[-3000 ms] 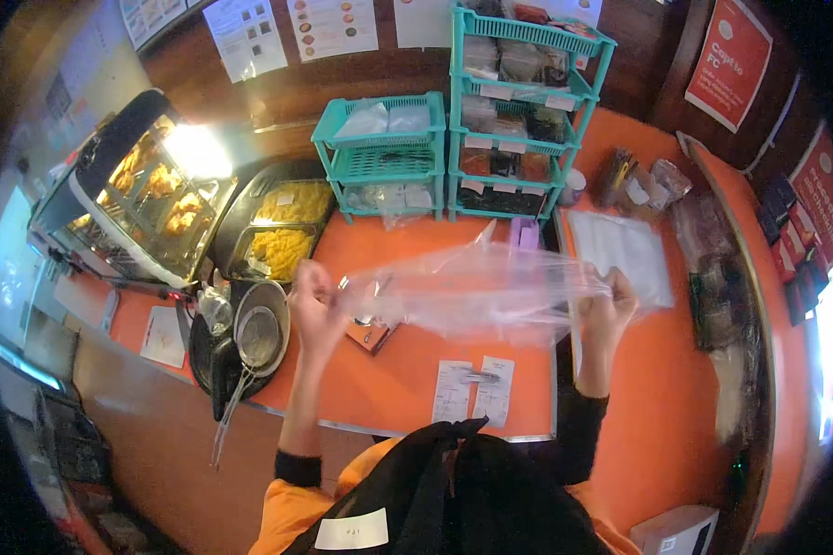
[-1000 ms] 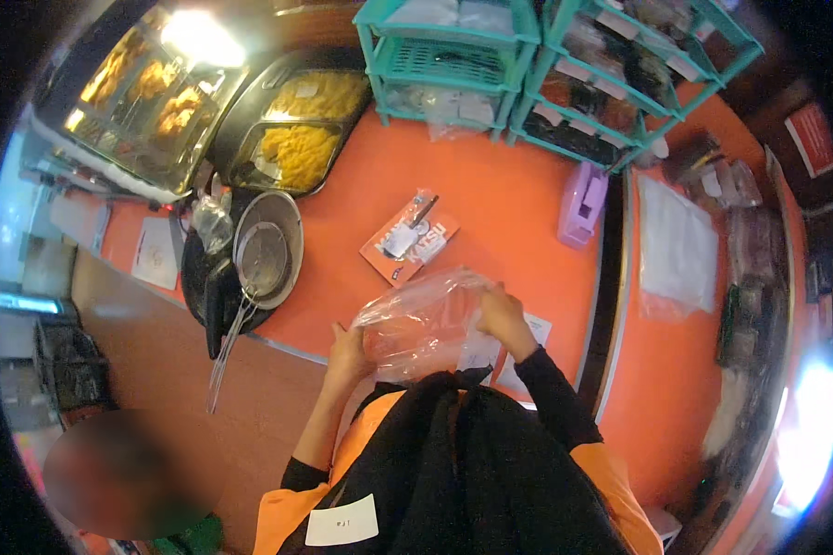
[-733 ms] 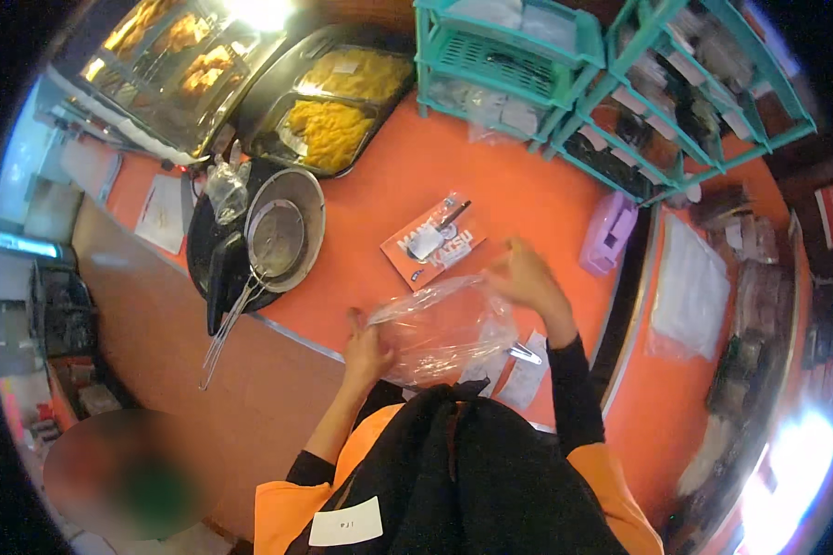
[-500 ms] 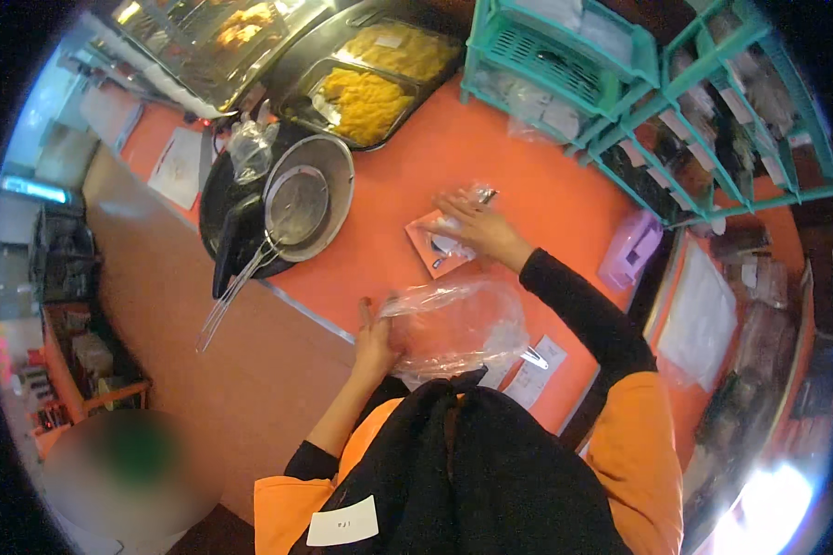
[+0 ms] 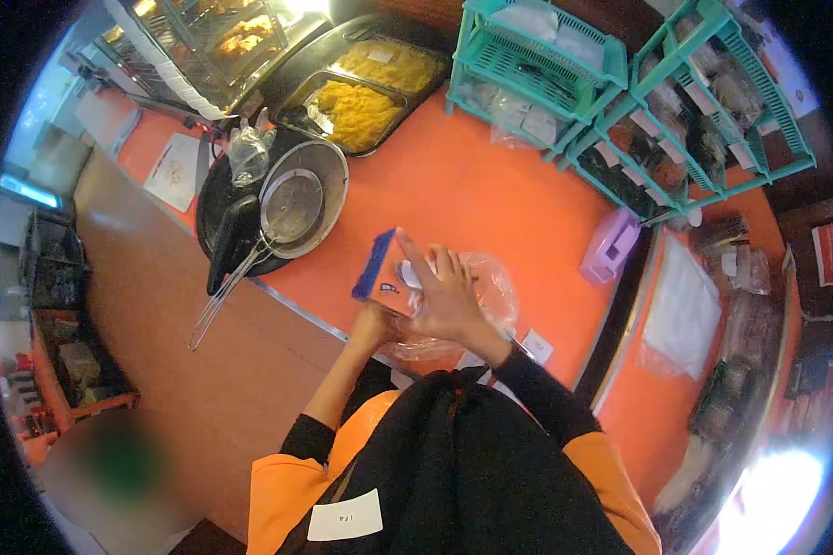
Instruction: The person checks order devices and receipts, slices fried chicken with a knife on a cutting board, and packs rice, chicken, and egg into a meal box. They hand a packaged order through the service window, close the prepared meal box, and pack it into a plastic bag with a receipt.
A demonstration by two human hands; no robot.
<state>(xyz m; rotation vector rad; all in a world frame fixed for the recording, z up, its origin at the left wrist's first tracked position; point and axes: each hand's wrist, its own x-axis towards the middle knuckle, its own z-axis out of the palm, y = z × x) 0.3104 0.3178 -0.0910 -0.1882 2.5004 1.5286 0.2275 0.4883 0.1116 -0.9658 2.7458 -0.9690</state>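
Observation:
In front of my body, a small orange box with a blue side [image 5: 389,287] is tilted up between my hands. My right hand [image 5: 449,301] holds it, palm against its face, with the thumb along the top and the fingers extended. Low at the box's near corner is my left hand [image 5: 372,326], fingers curled and partly hidden. A clear plastic bag [image 5: 498,291] spreads crumpled beneath and around the right hand. Its edge runs to my left hand, which appears to grip it.
Left of the hands, a strainer [image 5: 329,199] rests on a black pan [image 5: 215,199]. Behind are trays of yellow food [image 5: 366,111]. Green baskets [image 5: 537,79] stand at the back right, near a purple tape dispenser [image 5: 611,245]. Paper slips [image 5: 535,348] lie near my right wrist.
My right hand has come back toward me with the box, which has lifted and tilted off the counter. The bag has sunk flatter beneath the hands.

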